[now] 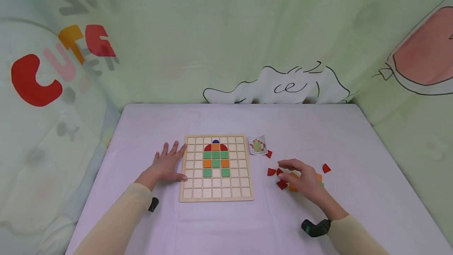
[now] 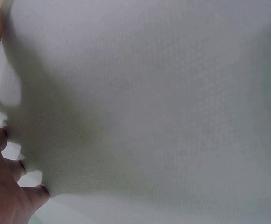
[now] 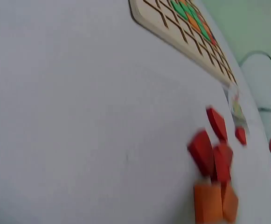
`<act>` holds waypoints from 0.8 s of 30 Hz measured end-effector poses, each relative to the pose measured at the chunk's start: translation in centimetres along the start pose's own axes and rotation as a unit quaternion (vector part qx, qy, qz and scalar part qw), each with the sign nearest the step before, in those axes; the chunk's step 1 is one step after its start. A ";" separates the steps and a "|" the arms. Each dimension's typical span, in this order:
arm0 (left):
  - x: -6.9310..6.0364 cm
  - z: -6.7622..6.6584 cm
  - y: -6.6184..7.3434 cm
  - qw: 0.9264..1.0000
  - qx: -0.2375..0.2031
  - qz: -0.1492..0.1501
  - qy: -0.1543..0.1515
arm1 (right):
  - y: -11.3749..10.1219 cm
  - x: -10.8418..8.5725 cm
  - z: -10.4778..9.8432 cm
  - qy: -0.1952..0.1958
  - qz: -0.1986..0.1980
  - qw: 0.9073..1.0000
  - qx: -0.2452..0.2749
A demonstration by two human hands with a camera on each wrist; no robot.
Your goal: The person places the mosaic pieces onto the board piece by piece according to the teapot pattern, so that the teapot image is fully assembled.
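A wooden grid board [image 1: 198,199] lies on the table, with green, orange, red and blue pieces set in its upper and middle cells. My left hand [image 1: 166,165] is spread out at the board's left side, thumb and forefinger touching the frame. In the left wrist view, the fingers [image 2: 14,198] rest on the cloth. To the right of the board, my right hand [image 1: 303,178] hovers over a loose pile, thumb and fingers apart with nothing seen between them. Under and beside it lie red quarter-round pieces [image 1: 282,184] and orange blocks [image 3: 208,203]; the hand partly hides them.
A small pattern card [image 1: 257,145] lies by the board's upper right corner, one red piece [image 1: 269,154] at its edge. Another red piece [image 1: 326,168] lies apart on the right. White cloth covers the table [image 1: 226,227]; printed curtains [image 1: 219,42] enclose the back and sides.
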State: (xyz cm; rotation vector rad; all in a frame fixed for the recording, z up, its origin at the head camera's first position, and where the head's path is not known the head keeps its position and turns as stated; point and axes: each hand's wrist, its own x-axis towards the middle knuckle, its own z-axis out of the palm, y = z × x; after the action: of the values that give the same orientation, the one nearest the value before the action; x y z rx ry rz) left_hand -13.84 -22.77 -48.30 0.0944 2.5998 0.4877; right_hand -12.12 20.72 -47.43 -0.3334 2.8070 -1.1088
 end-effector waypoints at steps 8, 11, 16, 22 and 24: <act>-0.1 -0.1 0.1 1.000 0.000 0.002 -0.001 | 4.1 -2.6 -3.7 0.035 0.034 0.998 -0.029; -0.1 -0.1 0.1 1.000 0.003 0.004 -0.001 | 5.6 -3.3 -4.7 0.047 0.045 0.997 -0.040; -0.1 -0.1 0.1 1.000 -0.001 0.004 -0.003 | 7.3 -4.2 -5.6 0.036 0.078 0.995 -0.059; -0.2 -0.2 0.2 1.000 -0.004 0.004 -0.003 | 8.6 -4.3 -6.0 -0.003 0.131 0.989 -0.067; -0.3 -0.2 0.2 1.000 -0.003 0.003 -0.002 | 9.0 -4.3 -6.0 -0.013 0.133 0.988 -0.075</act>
State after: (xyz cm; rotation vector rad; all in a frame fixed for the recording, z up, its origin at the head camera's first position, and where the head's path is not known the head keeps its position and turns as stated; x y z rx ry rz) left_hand -13.68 -22.70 -47.93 0.1014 2.5947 0.4984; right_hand -10.47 32.10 -49.12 0.0165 2.8112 -0.8334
